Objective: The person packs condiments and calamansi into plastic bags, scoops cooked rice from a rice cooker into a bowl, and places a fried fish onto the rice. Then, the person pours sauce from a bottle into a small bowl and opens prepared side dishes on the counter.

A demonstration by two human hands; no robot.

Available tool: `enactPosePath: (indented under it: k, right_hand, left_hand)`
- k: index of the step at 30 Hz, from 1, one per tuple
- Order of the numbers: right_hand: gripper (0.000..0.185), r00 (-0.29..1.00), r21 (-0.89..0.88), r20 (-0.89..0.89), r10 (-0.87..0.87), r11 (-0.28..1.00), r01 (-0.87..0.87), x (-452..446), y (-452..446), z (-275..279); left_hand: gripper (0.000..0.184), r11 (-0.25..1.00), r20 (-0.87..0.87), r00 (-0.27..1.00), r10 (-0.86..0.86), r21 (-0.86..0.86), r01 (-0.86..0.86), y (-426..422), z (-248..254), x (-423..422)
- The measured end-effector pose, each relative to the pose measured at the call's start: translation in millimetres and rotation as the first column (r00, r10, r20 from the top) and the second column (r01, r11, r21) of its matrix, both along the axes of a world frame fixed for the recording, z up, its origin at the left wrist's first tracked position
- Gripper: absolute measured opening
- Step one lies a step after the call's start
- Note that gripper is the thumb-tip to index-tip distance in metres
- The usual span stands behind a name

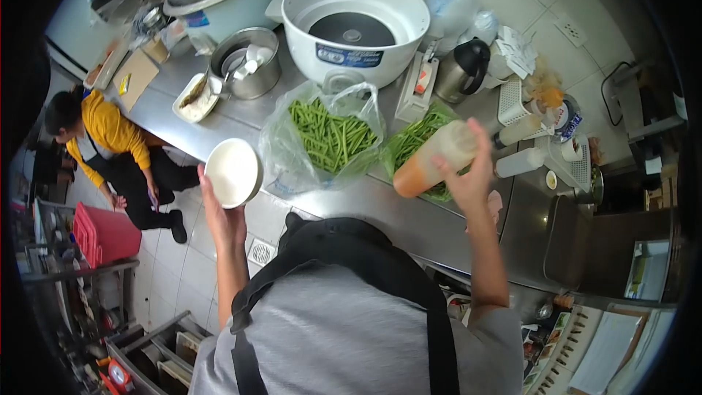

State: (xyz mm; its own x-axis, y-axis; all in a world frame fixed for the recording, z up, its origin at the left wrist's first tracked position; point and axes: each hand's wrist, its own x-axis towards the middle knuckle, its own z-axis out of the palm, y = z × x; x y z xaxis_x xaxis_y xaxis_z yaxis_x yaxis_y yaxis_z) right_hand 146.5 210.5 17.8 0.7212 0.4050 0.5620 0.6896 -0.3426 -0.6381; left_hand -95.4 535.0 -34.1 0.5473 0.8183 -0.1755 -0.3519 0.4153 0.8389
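Note:
My left hand [225, 221] is closed around the side of a small white bowl [232, 173], held up in front of the counter's edge with its white inside showing. In my right hand [472, 175] is a squeeze bottle [424, 167], tilted, with orange sauce gathered at its lower left end. The fingers wrap the bottle's upper part. Between the two hands, a clear plastic bag [274, 164] stands open on the counter, full of cut green beans [333, 135]. Partly behind the bottle lies a second bag of green vegetables [408, 145].
On the steel counter [292, 208] stand a large white rice cooker [340, 73], a metal pot [257, 82], a white food tray [197, 111] and a steel jug [461, 69]. More squeeze bottles [521, 163] are at the right. A person in a yellow top [113, 128] sits at the left.

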Motion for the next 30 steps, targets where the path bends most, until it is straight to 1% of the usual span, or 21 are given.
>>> enactPosePath:
  k: [2,3,6,7,8,10,11,13,14,16,17,20,21,24,25,28,30]
  right_hand:
    - [0.08,0.998,-0.104,0.026,0.048,0.994,-0.045,-16.4,2.1,-32.4]
    - [0.081,0.996,-0.153,0.043,0.081,0.986,-0.073,-22.5,4.8,-48.5]
    - [0.083,0.983,0.043,0.172,0.069,0.996,-0.077,-34.0,7.9,-91.6]
    - [0.085,0.984,0.163,0.169,0.06,0.983,-0.088,-36.2,9.3,-104.2]
    - [0.084,0.996,0.308,0.033,0.08,0.947,-0.086,-45.2,20.8,-108.1]
    - [0.083,0.962,0.555,-0.227,0.152,0.832,0.0,-67.0,45.3,-112.0]
    - [0.083,0.961,0.465,-0.255,0.109,0.885,0.023,-64.8,45.9,-122.1]
    - [0.082,0.956,0.272,-0.292,0.017,0.96,0.066,-54.3,48.7,-145.1]
    - [0.082,0.954,0.192,-0.294,0.059,0.981,-0.001,-51.1,53.5,-134.4]
    - [0.082,0.943,0.03,-0.309,0.124,0.992,-0.121,-48.0,66.4,-82.0]
    - [0.08,0.967,-0.074,-0.171,0.187,0.977,-0.201,-45.6,72.6,-58.9]
    - [0.077,0.942,-0.399,0.009,0.336,0.865,-0.304,-40.1,83.5,-5.1]
    - [0.075,0.944,-0.434,0.049,0.328,0.858,-0.275,-39.7,86.1,2.3]
    - [0.073,0.907,-0.569,0.124,0.403,0.777,-0.268,-28.4,86.4,22.3]
    - [0.073,0.906,-0.605,0.129,0.403,0.756,-0.251,-28.5,86.8,29.1]
    - [0.073,0.883,-0.654,0.202,0.424,0.729,-0.2,-24.9,88.5,40.4]
    - [0.07,0.863,-0.669,0.243,0.443,0.721,-0.182,-21.6,89.7,45.3]
  left_hand:
    - [0.072,0.999,-0.04,0.999,-0.036,-0.034,0.035,-4.6,3.2,6.8]
    - [0.071,0.999,-0.048,0.998,-0.041,-0.019,0.04,-7.4,4.1,11.4]
    - [0.07,0.999,-0.061,0.997,-0.044,0.004,0.045,-12.0,2.0,21.5]
    - [0.069,0.998,-0.071,0.996,-0.059,0.0,0.059,-14.1,2.4,24.9]
    - [0.069,0.997,-0.077,0.994,-0.081,-0.003,0.081,-16.2,3.3,28.8]
    - [0.071,0.993,-0.066,0.991,-0.121,-0.003,0.121,-23.6,9.6,35.2]
    - [0.073,0.991,-0.018,0.991,-0.136,0.009,0.136,-24.8,5.7,37.8]
    - [0.073,0.988,-0.042,0.987,-0.154,0.003,0.154,-30.0,6.1,45.5]
    - [0.074,0.987,-0.057,0.985,-0.16,0.004,0.161,-30.7,6.9,47.9]
    - [0.075,0.981,-0.063,0.982,-0.179,0.063,0.183,-30.3,-3.3,53.7]
    - [0.075,0.976,-0.066,0.979,-0.192,0.089,0.197,-31.5,-8.0,56.8]
    - [0.075,0.962,-0.099,0.97,-0.223,0.139,0.235,-36.6,-11.2,61.3]
    - [0.077,0.96,-0.1,0.972,-0.213,0.163,0.227,-39.1,-11.5,63.3]
    - [0.078,0.954,-0.124,0.965,-0.229,0.17,0.248,-42.0,-14.2,65.8]
    - [0.08,0.952,-0.114,0.966,-0.233,0.178,0.251,-42.4,-16.2,66.7]
    - [0.08,0.938,-0.13,0.957,-0.261,0.199,0.283,-46.1,-14.1,66.3]
    - [0.079,0.938,-0.131,0.958,-0.255,0.207,0.278,-49.5,-14.2,67.4]
